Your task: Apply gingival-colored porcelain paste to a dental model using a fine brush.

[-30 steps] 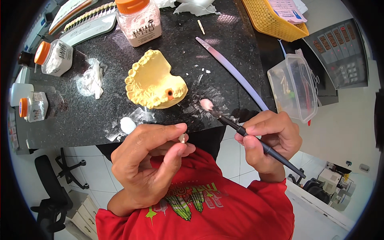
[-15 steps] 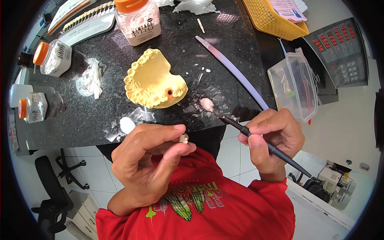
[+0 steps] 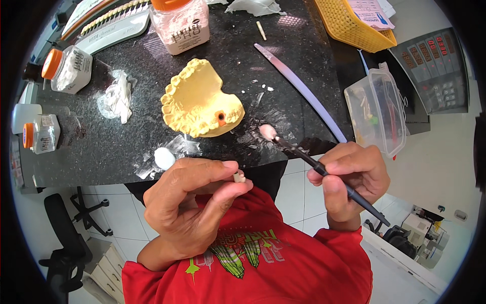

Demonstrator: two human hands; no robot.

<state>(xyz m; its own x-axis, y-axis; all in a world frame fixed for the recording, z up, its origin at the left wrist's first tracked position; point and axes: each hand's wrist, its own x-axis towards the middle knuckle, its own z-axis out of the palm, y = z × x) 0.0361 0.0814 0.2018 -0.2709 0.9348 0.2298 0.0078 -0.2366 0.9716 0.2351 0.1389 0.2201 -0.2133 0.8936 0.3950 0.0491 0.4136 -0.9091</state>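
From my end I see two jars (image 3: pixel 71 71) left of the cast (image 3: pixel 195 101), then white paste (image 3: pixel 164 158) on its near side. There too, the left hand (image 3: pixel 182 197) pinches a small pale piece (image 3: pixel 238 178). Right of the cast sits pink paste (image 3: pixel 267 132), the brush (image 3: pixel 317 166) tip at its edge, its handle gripped by the right hand (image 3: pixel 362 168).

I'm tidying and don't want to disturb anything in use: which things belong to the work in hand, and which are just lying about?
In the work:
small pale piece, in the left hand
dark pen-like tool, in the right hand
pink mound at its tip
probably the yellow dental model

Seemingly lying about:
purple strip
yellow basket
clear box
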